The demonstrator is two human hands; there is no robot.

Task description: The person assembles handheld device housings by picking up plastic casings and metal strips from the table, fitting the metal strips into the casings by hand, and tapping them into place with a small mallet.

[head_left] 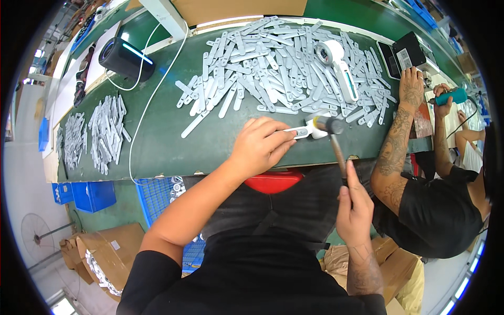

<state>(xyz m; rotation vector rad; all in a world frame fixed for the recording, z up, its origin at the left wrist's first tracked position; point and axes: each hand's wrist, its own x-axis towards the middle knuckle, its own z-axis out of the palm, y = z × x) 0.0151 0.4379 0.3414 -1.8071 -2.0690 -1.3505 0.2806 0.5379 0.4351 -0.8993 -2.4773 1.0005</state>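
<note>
My left hand (261, 146) grips the handle of a white handheld piece with a round head (301, 132), held low over the green worktable (163, 126) near its front edge. In my right hand (355, 207) is a hammer (337, 149), held by its handle. The hammer's dark head overlaps the round end of the white piece; whether they touch I cannot tell. A similar white round-headed piece (345, 81) lies on a wide pile of flat grey-white handle strips (247, 65) beyond my hands.
Two smaller stacks of strips (106, 134) lie at the left. A black cylindrical speaker (126, 60) and a white cable (149, 102) are behind them. At right, a co-worker's tattooed arm (394, 139) reaches onto the table; their other hand holds a teal power tool (455, 96). Cardboard boxes (118, 252) stand below.
</note>
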